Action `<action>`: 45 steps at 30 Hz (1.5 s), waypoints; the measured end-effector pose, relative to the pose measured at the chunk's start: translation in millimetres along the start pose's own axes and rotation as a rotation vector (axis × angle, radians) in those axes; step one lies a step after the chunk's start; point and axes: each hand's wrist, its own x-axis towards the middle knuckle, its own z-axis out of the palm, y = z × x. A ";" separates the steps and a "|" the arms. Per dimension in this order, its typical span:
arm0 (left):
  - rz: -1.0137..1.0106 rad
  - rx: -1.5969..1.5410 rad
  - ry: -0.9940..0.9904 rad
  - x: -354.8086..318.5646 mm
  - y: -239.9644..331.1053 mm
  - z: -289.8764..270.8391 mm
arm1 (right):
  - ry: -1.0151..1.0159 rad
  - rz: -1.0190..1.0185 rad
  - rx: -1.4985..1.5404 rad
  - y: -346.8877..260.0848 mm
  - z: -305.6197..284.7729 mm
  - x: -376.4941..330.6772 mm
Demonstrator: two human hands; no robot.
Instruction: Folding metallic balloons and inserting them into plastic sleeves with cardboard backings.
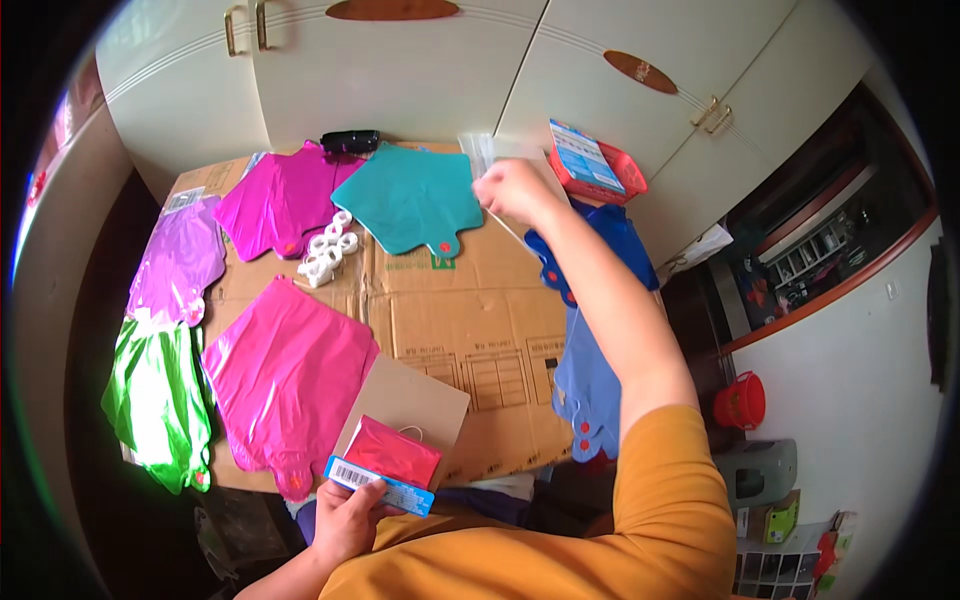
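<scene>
Flattened cardboard covers the table, with foil balloons laid out flat on it. At far left lie a green balloon and, above it, a lilac balloon. Next come a large pink balloon near the front edge and a magenta balloon farther back. Between these two sits a small cluster of white plastic rings. The left hand, at the lower edge, grips a packet holding a folded red balloon, with a blue header strip; the packet lies over a brown card sheet. A teal balloon lies at the centre back. The right hand, arm stretched forward, pinches a clear plastic bag at the far edge. Blue balloons lie under that forearm. A red basket holding a blue card stands at the far right.
</scene>
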 end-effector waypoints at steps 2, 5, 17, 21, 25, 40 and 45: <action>-0.006 -0.021 -0.050 17.4 0.4 7.0 | 0.287 0.103 -0.084 60.8 -55.2 69.7; -0.047 -0.063 -0.003 28.1 11.4 12.8 | 0.485 0.351 -0.451 77.8 -71.1 123.2; -0.186 0.035 0.128 36.6 31.3 6.8 | 0.390 0.579 -0.518 93.5 -42.2 192.2; -0.164 0.055 0.062 51.3 23.4 0.2 | 0.418 0.460 -0.386 165.5 -101.6 218.6; -0.208 -0.027 0.084 41.9 29.0 8.4 | 0.634 0.056 0.095 131.6 -86.1 200.9; 0.127 -0.092 -0.108 -24.1 7.0 -23.5 | 0.121 -0.113 0.013 -118.5 -11.5 -63.5; 0.129 -0.078 -0.121 -48.6 -3.8 -42.9 | 0.075 0.004 -0.444 -42.8 122.4 -151.7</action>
